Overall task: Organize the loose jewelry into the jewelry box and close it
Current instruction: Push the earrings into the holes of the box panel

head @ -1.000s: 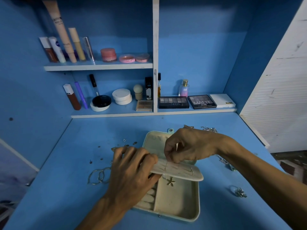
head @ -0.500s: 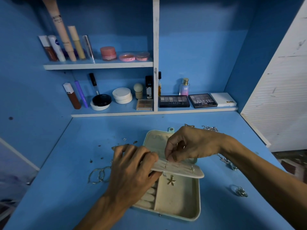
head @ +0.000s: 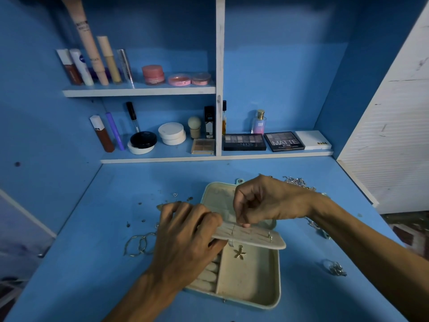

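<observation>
A cream jewelry box (head: pixel 269 296) lies open on the blue tabletop, lid (head: pixel 216 196) laid back. My left hand (head: pixel 188 235) grips the left end of the box's cream earring flap (head: pixel 262 238), which is raised over the tray. My right hand (head: pixel 262 203) has its fingers curled, pinching something tiny down onto the flap; I cannot make out what. A gold starfish charm (head: pixel 239 252) lies in the large compartment. Ring rolls (head: pixel 206 275) fill the left compartment, partly hidden by my left wrist.
Loose silver hoops (head: pixel 139 245) and small studs (head: pixel 175 194) lie left of the box. A silver chain (head: pixel 297 181) sits behind my right wrist, a ring cluster (head: pixel 336 269) at right. Makeup palettes (head: pixel 284 141) and bottles stand on the shelves behind. A white door (head: pixel 394 135) stands at right.
The flap has shifted very slightly. My right hand's fingers stay pinched over its top edge, and my left hand keeps its hold.
</observation>
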Demonstrator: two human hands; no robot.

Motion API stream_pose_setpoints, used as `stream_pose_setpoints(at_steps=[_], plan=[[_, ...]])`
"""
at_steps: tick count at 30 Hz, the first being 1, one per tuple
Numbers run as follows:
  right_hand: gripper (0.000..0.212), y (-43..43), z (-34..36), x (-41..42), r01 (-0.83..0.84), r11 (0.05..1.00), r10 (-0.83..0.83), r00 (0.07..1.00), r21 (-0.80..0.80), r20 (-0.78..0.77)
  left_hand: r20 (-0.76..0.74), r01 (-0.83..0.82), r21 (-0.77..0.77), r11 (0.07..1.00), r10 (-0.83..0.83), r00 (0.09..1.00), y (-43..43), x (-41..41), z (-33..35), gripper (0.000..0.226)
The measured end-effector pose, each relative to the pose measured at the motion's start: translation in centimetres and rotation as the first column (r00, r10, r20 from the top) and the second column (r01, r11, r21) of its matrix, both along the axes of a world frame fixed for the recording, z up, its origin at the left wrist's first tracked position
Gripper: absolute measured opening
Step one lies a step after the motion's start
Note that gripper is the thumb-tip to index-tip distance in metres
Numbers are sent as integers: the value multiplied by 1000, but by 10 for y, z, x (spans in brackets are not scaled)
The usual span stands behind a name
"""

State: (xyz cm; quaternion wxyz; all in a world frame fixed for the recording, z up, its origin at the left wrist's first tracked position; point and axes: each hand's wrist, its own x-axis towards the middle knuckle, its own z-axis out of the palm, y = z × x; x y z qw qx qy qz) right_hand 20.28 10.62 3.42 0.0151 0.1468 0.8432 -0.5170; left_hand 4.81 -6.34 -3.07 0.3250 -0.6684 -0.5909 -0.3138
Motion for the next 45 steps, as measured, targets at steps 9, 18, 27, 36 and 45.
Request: stream_pose_setpoints(at_steps=[9, 18, 27, 36, 45], plan=[[17, 4, -2, -1, -13, 998, 12, 1000, -61, -22, -5, 10, 0, 1000, -10, 1000, 1, -1, -2, 22], [15, 3, 3, -4, -36, 999, 36, 999, 10, -11, -6, 18, 3, 1000, -18, 1000, 1, -1, -2, 25], [15, 3, 6, -8, -45, 998, 44, 999, 36, 23, -6, 6, -4, 1000, -6, 1000, 1, -2, -3, 18], [15, 2, 5, -10, -35, 998, 34, 999, 44, 23, -3, 15, 5, 1000, -15, 1000, 1, -1, -3, 22], [17, 2, 5, -10, -49, 998, 47, 998, 48, 30, -4, 17, 26, 1000, -17, 1000, 1, 0, -1, 21]])
